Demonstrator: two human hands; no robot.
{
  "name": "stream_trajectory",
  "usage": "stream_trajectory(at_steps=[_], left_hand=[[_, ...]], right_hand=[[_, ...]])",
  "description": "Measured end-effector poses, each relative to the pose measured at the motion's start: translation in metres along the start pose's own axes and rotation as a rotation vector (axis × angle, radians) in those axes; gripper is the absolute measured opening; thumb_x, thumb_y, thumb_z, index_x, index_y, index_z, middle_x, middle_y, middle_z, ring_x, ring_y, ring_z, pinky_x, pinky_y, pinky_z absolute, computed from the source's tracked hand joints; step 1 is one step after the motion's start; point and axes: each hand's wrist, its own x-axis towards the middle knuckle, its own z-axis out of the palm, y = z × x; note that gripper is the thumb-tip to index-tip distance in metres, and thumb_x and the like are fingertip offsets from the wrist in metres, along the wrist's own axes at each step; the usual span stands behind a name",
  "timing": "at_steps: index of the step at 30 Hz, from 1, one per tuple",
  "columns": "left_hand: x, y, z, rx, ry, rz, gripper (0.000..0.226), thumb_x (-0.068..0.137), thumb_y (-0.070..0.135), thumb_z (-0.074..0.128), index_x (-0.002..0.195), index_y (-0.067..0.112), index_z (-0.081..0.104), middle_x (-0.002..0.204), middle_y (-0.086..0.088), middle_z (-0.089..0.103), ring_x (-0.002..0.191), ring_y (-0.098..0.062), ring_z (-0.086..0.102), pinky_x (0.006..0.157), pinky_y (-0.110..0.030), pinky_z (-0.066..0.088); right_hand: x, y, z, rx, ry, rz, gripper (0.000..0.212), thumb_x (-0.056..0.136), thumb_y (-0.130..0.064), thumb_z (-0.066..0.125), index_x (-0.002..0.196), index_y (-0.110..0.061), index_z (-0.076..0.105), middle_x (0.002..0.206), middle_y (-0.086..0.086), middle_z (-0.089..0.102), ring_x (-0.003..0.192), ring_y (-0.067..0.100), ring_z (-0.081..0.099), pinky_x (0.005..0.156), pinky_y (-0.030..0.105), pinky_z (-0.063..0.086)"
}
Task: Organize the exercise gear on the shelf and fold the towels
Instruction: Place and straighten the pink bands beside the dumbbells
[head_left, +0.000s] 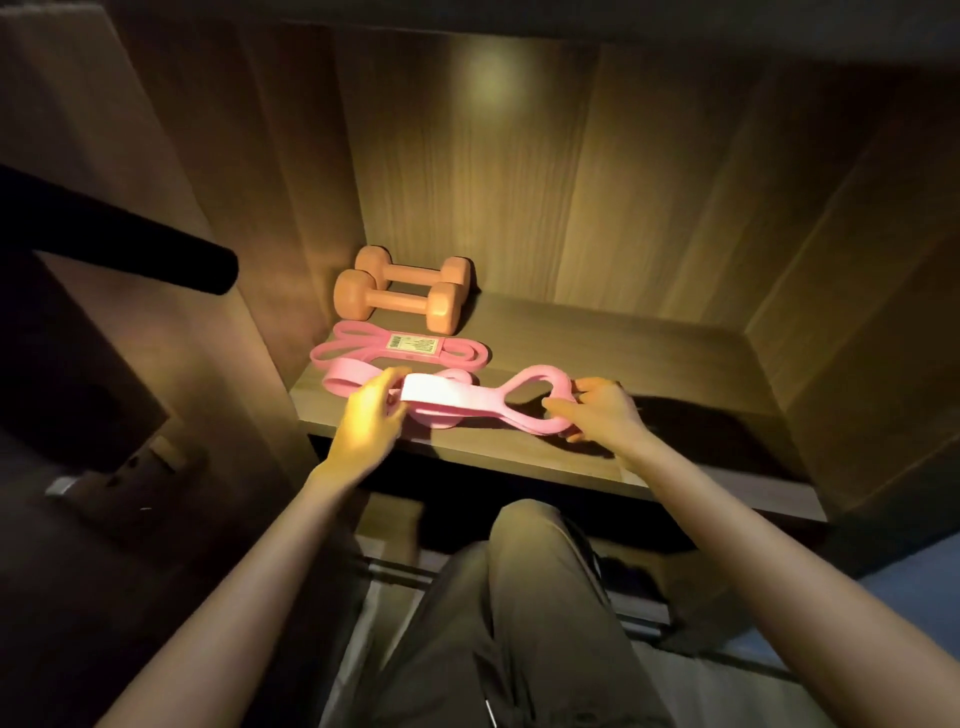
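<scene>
My left hand (370, 415) is pinched on the left end of the loose pink resistance band (467, 402), thumb and fingers closed over the folded strap where it bunches. My right hand (602, 410) grips the opposite end, fingers curled through and around the loop there, so the band is held between both hands, low over the front edge of the shelf (623, 364); whether it touches the board I cannot tell. The band shows two openings near the right hand and a flat bright stretch toward the left. Just behind it, lying flat on the shelf, is a second pink band with a label (410, 349), already laid out straight and parallel to the edge. Behind that, toward the back left corner, two orange dumbbells (402, 293) sit side by side, touching or nearly so, lined up with the bands. My judgement: the gear is roughly sorted into a neat left-hand column, with this loose band the last piece visible to tidy; it needs flattening or folding and setting down in front of the labelled one. The right part of the shelf is bare. No towels are in view, so the folding part looks not yet begun as far as I can see.
</scene>
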Motion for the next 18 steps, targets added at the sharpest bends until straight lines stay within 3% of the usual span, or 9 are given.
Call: stream_trajectory(at_steps=[2,7,10,11,15,18], left_hand=[[0.002,-0.005,-0.014,-0.023,0.106,0.048,0.031,0.088,-0.005,0.059,0.119,-0.003,0.059,0.115,-0.016,0.063,0.104,-0.023,0.059,0.087,-0.026,0.047],[0.008,-0.021,-0.035,0.022,0.251,0.09,0.027,0.091,0.001,0.057,0.118,-0.002,0.059,0.115,-0.015,0.065,0.105,-0.015,0.057,0.091,-0.017,0.044],[0.003,-0.027,-0.036,0.05,0.283,0.104,0.029,0.089,-0.006,0.054,0.118,-0.003,0.058,0.114,-0.019,0.064,0.105,-0.017,0.055,0.092,0.0,0.033],[0.0,-0.03,-0.037,0.073,0.284,0.056,0.03,0.09,-0.005,0.053,0.119,0.0,0.058,0.116,-0.017,0.063,0.107,-0.018,0.056,0.093,-0.003,0.034],[-0.01,-0.042,-0.035,0.188,0.188,-0.268,0.037,0.094,0.0,0.038,0.126,0.015,0.05,0.126,-0.012,0.057,0.112,-0.034,0.056,0.096,-0.042,0.043],[-0.01,-0.044,-0.036,0.243,0.109,-0.4,0.037,0.095,0.005,0.032,0.129,0.014,0.042,0.123,-0.017,0.056,0.109,-0.039,0.056,0.093,-0.047,0.043]], right_hand=[[0.0,-0.014,0.016,0.124,-0.026,0.032,0.04,0.079,-0.026,0.077,0.112,-0.013,0.058,0.09,0.003,0.071,0.068,0.014,0.071,0.057,0.024,0.057],[0.003,-0.04,0.049,0.291,-0.048,0.059,0.048,0.077,-0.022,0.079,0.112,-0.014,0.048,0.09,0.002,0.066,0.071,0.015,0.068,0.06,0.029,0.057],[0.009,-0.049,0.059,0.237,-0.061,0.05,0.05,0.078,-0.021,0.078,0.118,-0.011,0.051,0.1,0.006,0.065,0.081,0.019,0.068,0.064,0.031,0.057],[0.012,-0.052,0.061,0.219,-0.074,0.052,0.052,0.078,-0.02,0.078,0.121,-0.009,0.052,0.104,0.007,0.065,0.085,0.02,0.068,0.067,0.032,0.058],[0.019,-0.06,0.074,0.15,-0.162,0.072,0.052,0.079,-0.016,0.077,0.124,-0.005,0.055,0.114,0.012,0.066,0.093,0.023,0.068,0.072,0.035,0.059],[0.015,-0.06,0.088,0.144,-0.281,0.074,0.039,0.079,-0.011,0.076,0.113,-0.001,0.062,0.103,0.015,0.07,0.083,0.021,0.07,0.075,0.039,0.06]])
